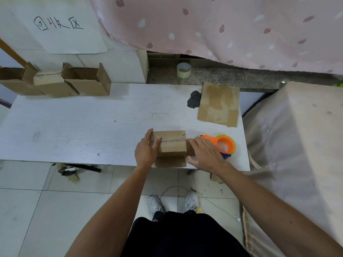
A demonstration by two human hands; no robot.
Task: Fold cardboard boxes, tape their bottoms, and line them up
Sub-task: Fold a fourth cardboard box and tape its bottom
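A small cardboard box (172,143) stands bottom-up near the front edge of the white table (83,127), with clear tape along its closed seam. My left hand (146,151) rests on the box's left end, fingers and thumb laid over the top edge. My right hand (204,153) lies at the box's right side, fingers straight against a side flap. An orange tape dispenser (225,143) sits just right of that hand. Three folded boxes (55,82) stand in a row at the table's back left.
A flat cardboard blank (219,103) lies at the table's back right beside a dark smudge (194,99). A roll of tape (183,69) stands on the floor behind the table. A covered bulky object (297,145) is at the right.
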